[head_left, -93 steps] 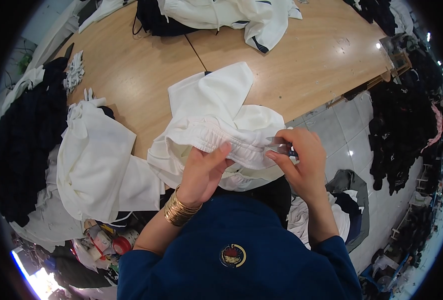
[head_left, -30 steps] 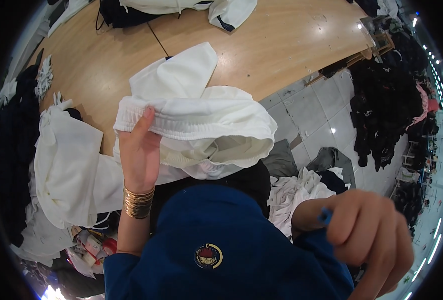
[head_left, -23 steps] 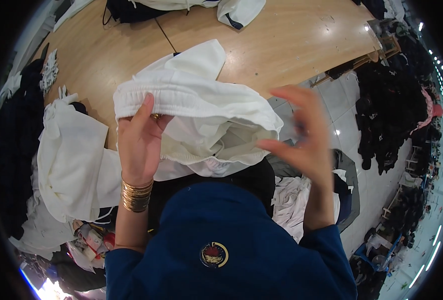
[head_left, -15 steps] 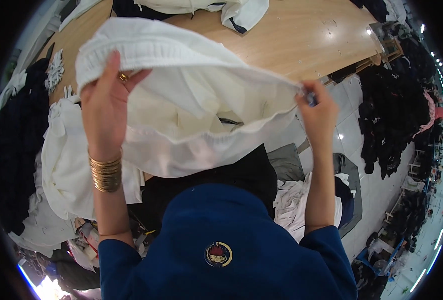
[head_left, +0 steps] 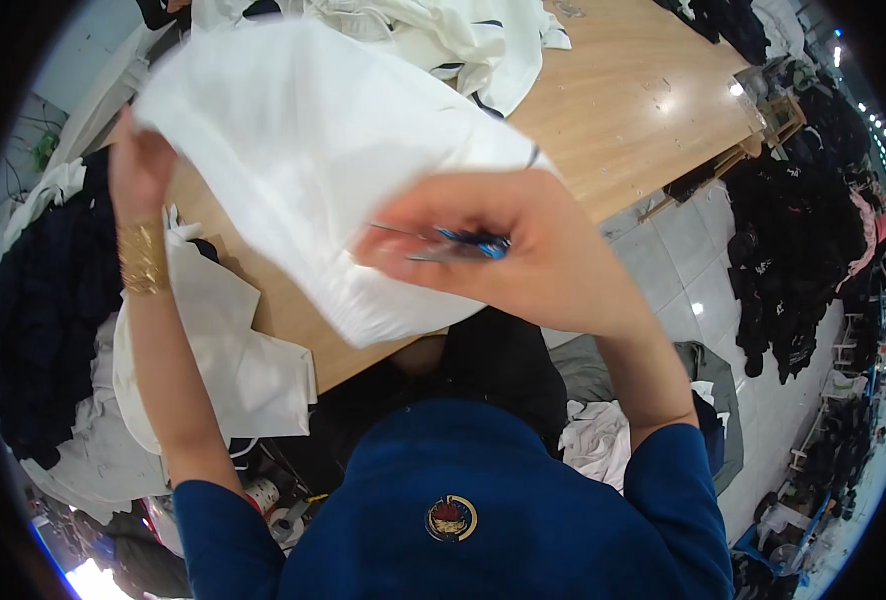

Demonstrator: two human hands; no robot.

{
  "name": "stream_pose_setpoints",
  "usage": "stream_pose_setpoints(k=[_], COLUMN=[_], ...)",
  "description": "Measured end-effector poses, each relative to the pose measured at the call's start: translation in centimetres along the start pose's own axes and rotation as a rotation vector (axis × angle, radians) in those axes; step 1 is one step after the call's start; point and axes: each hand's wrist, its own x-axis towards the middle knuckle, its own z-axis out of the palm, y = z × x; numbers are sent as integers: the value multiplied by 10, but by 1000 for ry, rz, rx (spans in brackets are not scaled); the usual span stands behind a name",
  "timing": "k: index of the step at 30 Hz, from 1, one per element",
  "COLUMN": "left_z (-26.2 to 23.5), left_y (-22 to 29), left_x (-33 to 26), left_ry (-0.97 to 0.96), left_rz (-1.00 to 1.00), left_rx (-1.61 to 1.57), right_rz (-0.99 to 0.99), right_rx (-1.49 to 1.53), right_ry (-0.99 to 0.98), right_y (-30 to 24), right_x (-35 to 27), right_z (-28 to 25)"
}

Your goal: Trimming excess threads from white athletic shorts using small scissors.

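Note:
A white garment (head_left: 293, 130) with a gathered elastic band is held up over the table, smeared a little by motion. My left hand (head_left: 143, 165) closes on its edge at the far left; some of the fingers are hidden or blurred. In front of the cloth, my right hand (head_left: 548, 255) is wrapped round small thread snips (head_left: 485, 244) with a blue part and thin metal blades. The fingertips of that hand are at the garment's lower edge; whether they also pinch the cloth I cannot tell.
More white garments with dark trim (head_left: 463, 45) lie on the wooden table (head_left: 643, 110) at the far side. White cloth pieces (head_left: 223, 330) hang over its near left edge, beside a dark pile (head_left: 38, 310). Black garments (head_left: 783, 260) lie on the tiled floor at right.
The garment's open band has swung round, and the cloth is now spread flatter. My right hand has come left and closer, showing the snips; my left hand has moved left.

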Motion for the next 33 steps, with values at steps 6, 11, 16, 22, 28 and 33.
stream_pose_setpoints(k=[6,11,16,22,28,33], left_z=[-123,-94,-72,-74,-61,-32], left_y=[-117,-118,-129,-136,-130,-105], left_x=[-89,-152,-186,-207,-213,-218], left_ry=[54,-50,-72,-81,-151,-128], left_rz=[-720,-582,-719,-743,-703,-691], left_rx=[-40,183,158,156,60,-76], right_rz=[364,448,496,435,601,413], right_rx=[-210,-407,-537,-456,-639,-663], right_ry=[500,556,523,522,367,704], right_y=[57,125,207,220,228,198], right_x=[-40,-41,-37,-15,-15,-23], right_z=[-70,-106,-114,-84,-89,-98])
